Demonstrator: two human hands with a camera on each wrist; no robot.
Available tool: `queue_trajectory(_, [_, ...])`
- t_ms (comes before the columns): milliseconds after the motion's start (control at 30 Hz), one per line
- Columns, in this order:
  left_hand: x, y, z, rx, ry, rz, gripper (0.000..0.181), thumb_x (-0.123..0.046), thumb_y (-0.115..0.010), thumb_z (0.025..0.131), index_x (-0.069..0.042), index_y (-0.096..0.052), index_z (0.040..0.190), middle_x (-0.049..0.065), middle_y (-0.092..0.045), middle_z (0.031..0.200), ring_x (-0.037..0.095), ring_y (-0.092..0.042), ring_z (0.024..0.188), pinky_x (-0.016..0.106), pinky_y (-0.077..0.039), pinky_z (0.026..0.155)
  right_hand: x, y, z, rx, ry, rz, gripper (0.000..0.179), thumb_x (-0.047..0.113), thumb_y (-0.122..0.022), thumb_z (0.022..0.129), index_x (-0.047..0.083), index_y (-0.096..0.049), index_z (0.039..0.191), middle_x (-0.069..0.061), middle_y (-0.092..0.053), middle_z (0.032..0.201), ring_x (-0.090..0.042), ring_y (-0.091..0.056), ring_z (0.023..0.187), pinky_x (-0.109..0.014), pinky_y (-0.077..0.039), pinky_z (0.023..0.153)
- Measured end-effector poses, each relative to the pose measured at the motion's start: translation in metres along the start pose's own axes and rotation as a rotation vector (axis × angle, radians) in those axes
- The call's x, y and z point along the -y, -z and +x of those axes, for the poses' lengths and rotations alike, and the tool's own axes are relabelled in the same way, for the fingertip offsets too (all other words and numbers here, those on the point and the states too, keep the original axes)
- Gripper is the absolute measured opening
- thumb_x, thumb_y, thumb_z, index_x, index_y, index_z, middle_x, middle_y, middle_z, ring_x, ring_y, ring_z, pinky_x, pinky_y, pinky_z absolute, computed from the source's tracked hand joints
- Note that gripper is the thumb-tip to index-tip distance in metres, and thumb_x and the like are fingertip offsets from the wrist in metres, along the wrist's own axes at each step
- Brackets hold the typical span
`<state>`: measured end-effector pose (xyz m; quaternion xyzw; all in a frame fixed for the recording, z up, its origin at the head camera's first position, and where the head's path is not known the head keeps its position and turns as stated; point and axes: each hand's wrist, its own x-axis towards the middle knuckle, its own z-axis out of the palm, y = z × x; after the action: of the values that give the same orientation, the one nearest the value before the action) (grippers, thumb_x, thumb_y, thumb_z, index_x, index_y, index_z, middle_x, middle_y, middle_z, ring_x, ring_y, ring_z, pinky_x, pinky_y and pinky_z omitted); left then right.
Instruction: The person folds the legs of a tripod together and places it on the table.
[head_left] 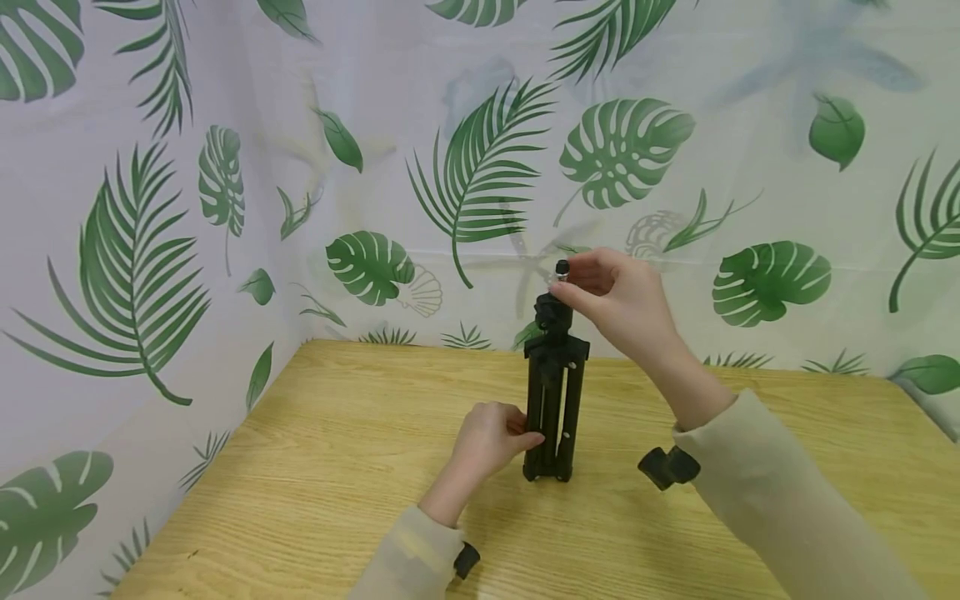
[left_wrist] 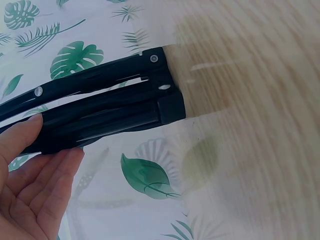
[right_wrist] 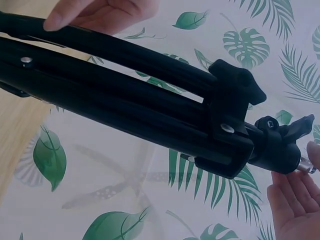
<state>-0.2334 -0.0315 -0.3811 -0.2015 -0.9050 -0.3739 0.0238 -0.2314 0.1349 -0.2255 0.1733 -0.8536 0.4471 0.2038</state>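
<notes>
A black folded light stand [head_left: 573, 392] stands upright on the table in the head view, its legs drawn together. My left hand [head_left: 487, 437] grips the lower part of the legs, thumb on one side and fingers on the other, as the left wrist view shows with the stand's feet [left_wrist: 170, 105]. At the top, my right hand [head_left: 633, 296] pinches around the short metal stud [right_wrist: 306, 165], just above the black collar. Two black knobs show in the right wrist view: a large lower knob [right_wrist: 237, 85] and a collar knob [right_wrist: 298, 128].
The wooden tabletop [head_left: 337, 467] reaches back to a white cloth [head_left: 382, 158] printed with green leaves, which also hangs on the left. Small black fittings sit at both cuffs, one at the right cuff [head_left: 667, 467].
</notes>
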Motion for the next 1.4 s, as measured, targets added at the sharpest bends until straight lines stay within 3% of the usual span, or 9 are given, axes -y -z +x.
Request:
queue_trajectory(200, [0.001,0.001,0.000,0.020,0.008,-0.005,0.028,-0.026,-0.070,0.076,-0.001,-0.068,0.088,0.004,-0.065,0.077,0.010,-0.060,0.066,0.020,-0.046,0.057,0.003,-0.003,0.003,-0.016,0.004,-0.045,0.027,0.021,-0.065,0.082,0.000,-0.060,0.098,-0.012,-0.064,0.088,-0.020,-0.060,0.077,-0.034,-0.047,0.067])
queue_trajectory(467, [0.006,0.001,0.006,0.136,0.046,-0.105,0.026,-0.023,-0.076,0.070,-0.005,-0.065,0.084,0.000,-0.062,0.076,0.011,-0.059,0.068,0.023,-0.046,0.058,0.007,-0.001,0.002,-0.010,0.003,-0.071,0.027,0.022,-0.064,0.082,-0.001,-0.061,0.096,-0.013,-0.064,0.086,-0.021,-0.060,0.076,-0.036,-0.047,0.067])
queue_trajectory(567, [0.008,-0.003,0.008,0.179,0.061,-0.080,0.022,-0.022,-0.077,0.068,-0.007,-0.063,0.078,-0.001,-0.061,0.072,0.011,-0.057,0.065,0.024,-0.046,0.058,0.008,0.000,0.002,-0.013,0.002,-0.073,0.026,0.021,-0.065,0.082,-0.001,-0.061,0.095,-0.013,-0.064,0.086,-0.021,-0.060,0.076,-0.036,-0.047,0.068])
queue_trajectory(700, [0.007,-0.010,0.010,0.201,0.082,0.023,0.023,-0.022,-0.078,0.068,-0.009,-0.060,0.074,-0.003,-0.057,0.065,0.009,-0.052,0.058,0.024,-0.044,0.054,0.008,0.000,0.001,-0.013,0.004,-0.078,0.027,0.022,-0.065,0.082,-0.001,-0.061,0.096,-0.014,-0.063,0.086,-0.021,-0.060,0.076,-0.036,-0.047,0.068])
queue_trajectory(1100, [0.004,-0.018,0.007,0.137,0.065,0.193,0.019,-0.022,-0.078,0.067,-0.010,-0.063,0.065,-0.006,-0.054,0.053,0.007,-0.048,0.046,0.021,-0.040,0.044,0.010,0.008,-0.006,0.028,0.001,-0.060,0.023,0.017,-0.067,0.080,-0.002,-0.061,0.092,-0.013,-0.064,0.084,-0.021,-0.061,0.076,-0.035,-0.047,0.068])
queue_trajectory(1400, [0.014,0.000,0.008,0.045,-0.077,0.230,0.018,-0.020,-0.078,0.066,-0.010,-0.063,0.066,-0.005,-0.058,0.059,0.006,-0.051,0.051,0.021,-0.041,0.048,-0.004,0.043,-0.017,0.033,-0.057,-0.102,0.029,0.026,-0.068,0.079,0.001,-0.061,0.093,-0.010,-0.065,0.085,-0.013,-0.061,0.076,-0.023,-0.046,0.063])
